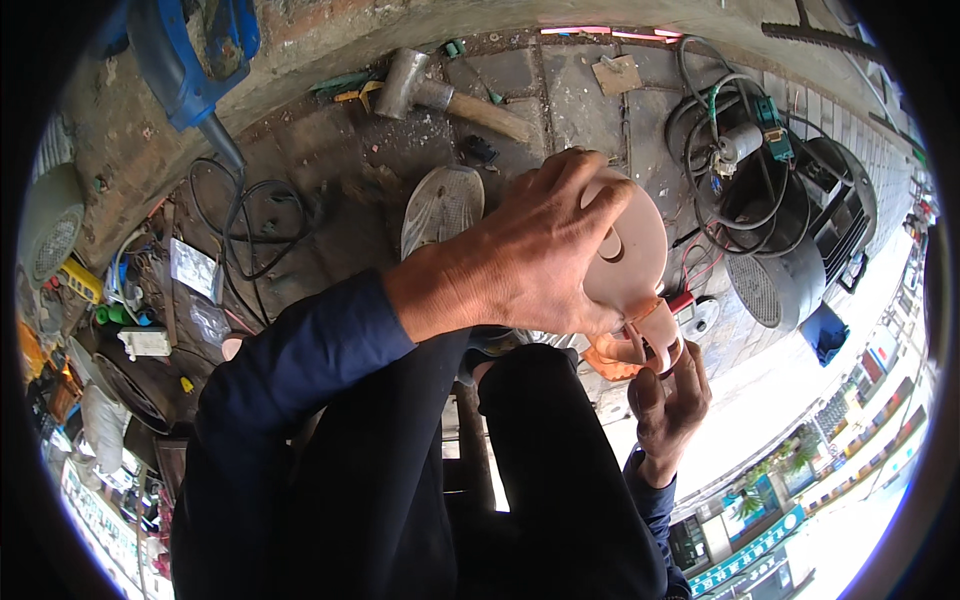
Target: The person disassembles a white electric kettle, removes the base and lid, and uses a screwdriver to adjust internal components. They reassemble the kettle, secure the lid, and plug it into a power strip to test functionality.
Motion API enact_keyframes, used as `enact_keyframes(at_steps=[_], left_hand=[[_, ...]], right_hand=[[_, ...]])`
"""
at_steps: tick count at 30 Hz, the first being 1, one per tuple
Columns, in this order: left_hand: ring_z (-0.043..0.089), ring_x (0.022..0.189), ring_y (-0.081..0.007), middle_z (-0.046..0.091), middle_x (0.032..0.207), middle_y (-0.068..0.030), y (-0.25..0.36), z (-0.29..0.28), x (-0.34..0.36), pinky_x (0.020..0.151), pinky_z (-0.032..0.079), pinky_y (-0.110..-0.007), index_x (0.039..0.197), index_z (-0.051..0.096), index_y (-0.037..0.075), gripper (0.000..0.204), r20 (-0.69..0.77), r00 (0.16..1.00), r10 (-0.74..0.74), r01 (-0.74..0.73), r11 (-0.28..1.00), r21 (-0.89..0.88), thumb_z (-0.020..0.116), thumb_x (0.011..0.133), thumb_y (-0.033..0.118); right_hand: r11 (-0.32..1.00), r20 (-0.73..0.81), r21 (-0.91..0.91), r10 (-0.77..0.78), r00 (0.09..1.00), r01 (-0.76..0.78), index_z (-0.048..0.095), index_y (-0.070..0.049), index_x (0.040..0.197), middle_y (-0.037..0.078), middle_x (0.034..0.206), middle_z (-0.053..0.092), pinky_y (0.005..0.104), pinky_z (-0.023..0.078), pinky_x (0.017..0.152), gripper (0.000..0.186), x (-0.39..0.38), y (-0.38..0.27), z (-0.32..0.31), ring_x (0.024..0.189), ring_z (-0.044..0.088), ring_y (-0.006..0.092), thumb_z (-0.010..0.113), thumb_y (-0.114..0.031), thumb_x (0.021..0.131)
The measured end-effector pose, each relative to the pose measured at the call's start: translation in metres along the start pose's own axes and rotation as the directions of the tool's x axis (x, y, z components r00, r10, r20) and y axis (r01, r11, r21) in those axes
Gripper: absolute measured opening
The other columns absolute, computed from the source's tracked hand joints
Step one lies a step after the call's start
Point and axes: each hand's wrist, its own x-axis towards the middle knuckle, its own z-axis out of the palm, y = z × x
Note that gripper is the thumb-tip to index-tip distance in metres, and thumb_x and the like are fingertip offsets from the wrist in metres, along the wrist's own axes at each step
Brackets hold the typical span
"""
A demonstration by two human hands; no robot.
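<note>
A pale pink plastic device [645, 240] with a round, disc-shaped body and a narrower neck is held above my knees. I cannot make out its exact kind. My left hand [545, 245] reaches across from the left, thumb and fingers closed around the disc and covering much of its near side. At the neck's lower end is a ring-like part [660, 335], which the fingers of my right hand [672, 405] pinch from below. Just behind that part shows an orange piece [612, 366], partly hidden. My shoe [443, 205] is on the ground beyond my left forearm.
A wooden-handled hammer [490, 115] lies on the paving ahead. A blue power tool [185, 90] stands upper left, a black cable [240, 230] looped near it. On the right are coiled cables [700, 190] and a dark round housing [775, 285]. Clutter, including a white box [146, 342], lies left.
</note>
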Motion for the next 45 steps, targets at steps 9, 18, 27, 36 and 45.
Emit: enact_keyframes(at_steps=[9, 18, 27, 36, 45], left_hand=[[0.053, 0.138, -0.0469, 0.049, 0.143, -0.0303, -0.006, 0.005, 0.001, 0.116, 0.051, -0.057, 0.149, 0.047, -0.012, 0.120, -0.096, 0.994, 0.049, -0.048, 0.999, 0.006, 0.101, 0.068, 0.059], [0.061, 0.130, -0.0459, 0.051, 0.141, -0.0297, -0.006, 0.003, -0.001, 0.108, 0.059, -0.052, 0.143, 0.053, -0.015, 0.113, -0.120, 0.990, 0.074, -0.070, 0.997, 0.034, 0.100, 0.070, 0.059], [0.065, 0.126, -0.0453, 0.055, 0.141, -0.0282, -0.008, 0.003, 0.002, 0.104, 0.062, -0.051, 0.142, 0.055, -0.012, 0.103, -0.161, 0.982, 0.102, -0.102, 0.995, 0.006, 0.099, 0.071, 0.048], [0.069, 0.121, -0.0437, 0.061, 0.136, -0.0256, -0.009, 0.002, 0.005, 0.100, 0.063, -0.051, 0.140, 0.058, -0.008, 0.097, -0.171, 0.977, 0.124, -0.120, 0.992, 0.032, 0.099, 0.068, 0.042], [0.070, 0.123, -0.0411, 0.062, 0.141, -0.0258, -0.009, -0.001, 0.006, 0.101, 0.064, -0.048, 0.142, 0.058, -0.008, 0.096, -0.144, 0.986, 0.087, -0.084, 0.996, 0.027, 0.098, 0.067, 0.038]], right_hand=[[0.998, -0.015, -0.069, -0.001, 1.000, 0.000, 0.072, 0.002, 0.128, 0.020, 0.110, 0.071, 0.0403, 0.056, 0.080, 0.044, 0.003, -0.004, -0.001, 0.092, 0.071, 0.0336, 0.075, -0.030, 0.098], [0.997, -0.052, -0.074, -0.007, 0.999, 0.003, 0.072, 0.003, 0.125, 0.020, 0.110, 0.071, 0.0414, 0.057, 0.080, 0.043, -0.001, -0.004, 0.003, 0.092, 0.072, 0.0336, 0.076, -0.029, 0.097], [0.997, -0.041, -0.072, -0.014, 0.999, 0.011, 0.073, 0.005, 0.121, 0.020, 0.108, 0.072, 0.0401, 0.056, 0.083, 0.040, 0.000, -0.004, -0.002, 0.092, 0.072, 0.0339, 0.077, -0.019, 0.089], [0.998, -0.053, -0.069, 0.011, 0.999, -0.015, 0.074, 0.006, 0.123, 0.019, 0.107, 0.073, 0.0370, 0.055, 0.081, 0.045, 0.002, -0.009, -0.006, 0.089, 0.070, 0.0281, 0.078, -0.022, 0.089], [0.997, -0.073, 0.044, 0.074, 0.995, -0.071, 0.074, 0.008, 0.124, 0.016, 0.104, 0.071, 0.0339, 0.053, 0.077, 0.052, 0.001, -0.006, -0.008, 0.085, 0.066, 0.0241, 0.078, -0.029, 0.088]])
